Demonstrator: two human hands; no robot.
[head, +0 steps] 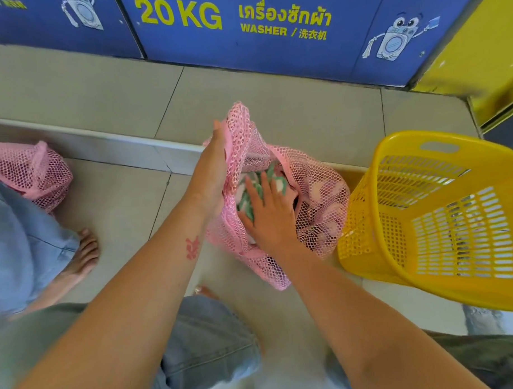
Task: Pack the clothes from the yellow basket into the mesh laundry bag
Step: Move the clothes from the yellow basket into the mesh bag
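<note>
Hands (267, 217) in honeycomb mesh bag (316, 186)

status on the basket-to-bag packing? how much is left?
Done: the yellow basket looks empty through its slats. In hand: the left hand holds the pink mesh bag open by its rim while the right hand presses a green-and-white garment down inside. Left: finish tucking it in; the bag's mouth is open, not yet closed.

Bare forearms, red tattoo (192, 248), light-blue jeans (208, 341), bare feet.
</note>
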